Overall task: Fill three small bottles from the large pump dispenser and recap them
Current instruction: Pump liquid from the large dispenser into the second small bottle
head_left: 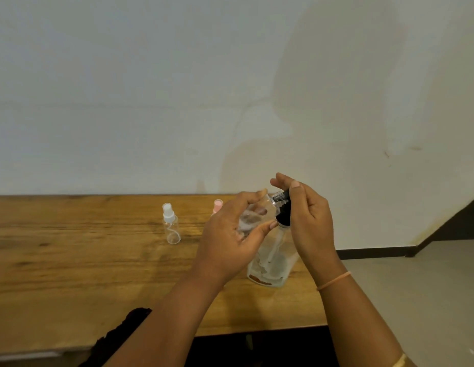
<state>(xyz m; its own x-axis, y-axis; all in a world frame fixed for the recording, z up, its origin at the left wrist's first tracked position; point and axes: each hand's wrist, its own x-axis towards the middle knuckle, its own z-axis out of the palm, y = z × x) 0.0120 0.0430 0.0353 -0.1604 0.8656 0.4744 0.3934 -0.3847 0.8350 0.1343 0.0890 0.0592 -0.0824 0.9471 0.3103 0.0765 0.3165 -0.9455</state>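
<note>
While the big pump bottle (272,260) stands upright on the wooden counter (85,260), near its right end, its black pump head (283,210) is gripped by the right hand (310,218). The fingers of that hand are curled round the top of the pump head.

A small clear bottle (253,214) is held in the left hand (228,237), with the fingers and thumb wrapped round it. This small bottle is lifted off the counter and tipped over on its side. Its neck is turned toward the pump head and is kept just beside it. Whether anything is inside the small bottle cannot be told.

Two more small bottles are stood upright farther back on the counter, to the left of the hands. The white-capped bottle (171,226) is seen in full, apart from the left hand. The pink-capped bottle (217,205) is mostly hidden behind the left hand, so only its cap and a little below it are seen.

A thin orange thread (333,280) is worn on the right wrist. A pale wall (151,102) is seen behind the counter.
</note>
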